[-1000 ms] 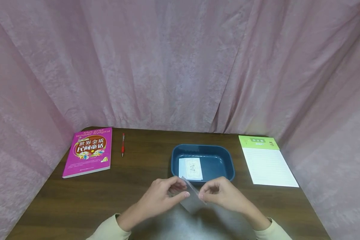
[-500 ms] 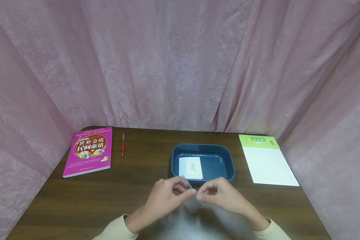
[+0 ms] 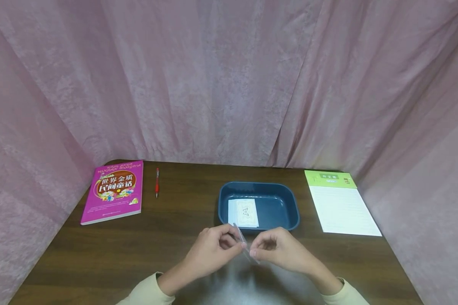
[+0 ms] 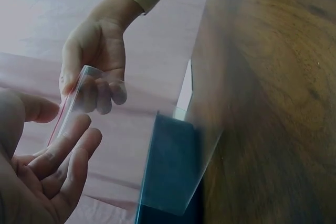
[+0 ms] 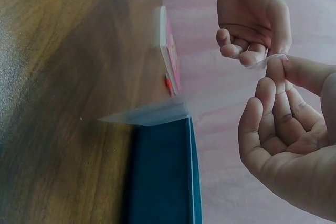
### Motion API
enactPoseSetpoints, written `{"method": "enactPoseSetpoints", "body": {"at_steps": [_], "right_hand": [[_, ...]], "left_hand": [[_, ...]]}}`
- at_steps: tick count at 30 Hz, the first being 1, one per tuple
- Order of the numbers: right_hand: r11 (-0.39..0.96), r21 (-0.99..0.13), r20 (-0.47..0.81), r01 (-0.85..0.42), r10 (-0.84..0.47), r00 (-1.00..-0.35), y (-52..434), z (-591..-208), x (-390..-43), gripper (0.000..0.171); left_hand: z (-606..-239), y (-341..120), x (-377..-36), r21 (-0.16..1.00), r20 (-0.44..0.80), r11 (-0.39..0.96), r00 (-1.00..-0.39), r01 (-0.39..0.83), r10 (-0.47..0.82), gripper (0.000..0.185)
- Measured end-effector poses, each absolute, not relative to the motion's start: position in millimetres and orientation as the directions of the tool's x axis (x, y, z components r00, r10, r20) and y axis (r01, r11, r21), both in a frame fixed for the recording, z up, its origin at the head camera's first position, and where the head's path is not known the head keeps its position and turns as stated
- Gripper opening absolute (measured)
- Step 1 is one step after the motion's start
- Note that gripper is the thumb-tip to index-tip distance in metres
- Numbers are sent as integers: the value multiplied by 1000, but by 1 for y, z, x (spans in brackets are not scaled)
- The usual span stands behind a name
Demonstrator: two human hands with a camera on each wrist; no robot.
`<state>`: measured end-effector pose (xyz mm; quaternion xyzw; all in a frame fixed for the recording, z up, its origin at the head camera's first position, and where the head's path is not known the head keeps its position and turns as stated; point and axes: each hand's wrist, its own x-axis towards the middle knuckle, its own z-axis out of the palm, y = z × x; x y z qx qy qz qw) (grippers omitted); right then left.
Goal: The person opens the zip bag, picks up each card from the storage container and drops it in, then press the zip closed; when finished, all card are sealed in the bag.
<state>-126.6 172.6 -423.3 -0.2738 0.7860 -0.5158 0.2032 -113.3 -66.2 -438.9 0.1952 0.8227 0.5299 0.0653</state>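
A clear zip-lock bag [image 4: 71,103] with a red line along its mouth hangs between both hands. In the head view it appears nearly edge-on, just in front of the blue tray. My left hand [image 3: 215,250] pinches the bag's mouth between thumb and fingers. Close by, my right hand [image 3: 286,253] pinches the same edge with thumb and forefinger. In the right wrist view the bag's lower part [image 5: 152,115] hangs beside the tray, and I see nothing inside it. White cards [image 3: 246,213], the top one printed with a butterfly, lie in the tray's left half.
The blue tray [image 3: 280,207] stands on the brown wooden table [image 3: 187,190] just beyond the hands. Far left lies a pink book [image 3: 114,190], with a red pen [image 3: 157,184] beside it. At right is a writing pad [image 3: 341,209]. Pink curtains [image 3: 213,84] surround the table.
The left hand has moved slightly right along the bag's edge, closer to the right hand. The bag has turned from showing its flat face to nearly edge-on. The tray and cards have not moved.
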Motion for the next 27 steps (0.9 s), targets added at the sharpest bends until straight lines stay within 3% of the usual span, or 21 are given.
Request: {"method": "enactPoseSetpoints", "body": {"at_steps": [8, 15, 27], "right_hand": [[293, -922, -2, -253, -658, -753, 171, -425, -125, 12], [290, -923, -13, -255, -685, -729, 171, -428, -125, 12], [253, -939, 16, -232, -645, -764, 165, -433, -120, 12]], "left_hand": [[-436, -66, -114, 935, 53, 299, -909, 191, 414, 2], [-431, -65, -116, 970, -16, 228, -912, 86, 409, 10], [-433, -67, -115, 971, -20, 225, -922, 74, 387, 11]]}}
